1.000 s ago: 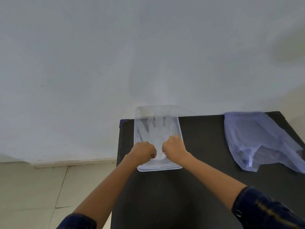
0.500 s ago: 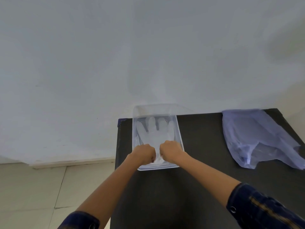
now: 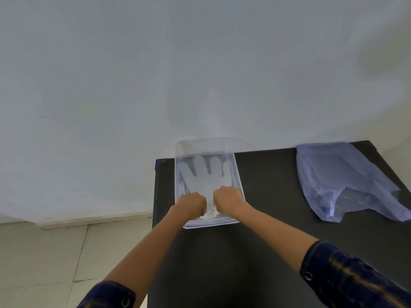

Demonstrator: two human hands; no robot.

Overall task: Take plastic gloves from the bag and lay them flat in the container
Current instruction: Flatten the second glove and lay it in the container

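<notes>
A clear plastic container [image 3: 239, 181] sits at the far left of a black table [image 3: 266, 252]. Inside it a translucent white plastic glove [image 3: 204, 174] lies flat, fingers pointing away from me. My left hand [image 3: 191, 206] and my right hand [image 3: 226, 202] are side by side over the near end of the container, both fisted on the glove's cuff, which is bunched between them. A pale blue plastic bag [image 3: 338, 181] lies crumpled at the table's far right, apart from both hands.
A white wall rises right behind the table. Tiled floor [image 3: 44, 258] lies to the left, below the table's left edge. Dark table surface stretches between the container and the bag and towards me.
Both hands have drawn slightly nearer each other at the glove's cuff. The glove's fingers now lie spread out flatter in the container. The view has shifted a little.
</notes>
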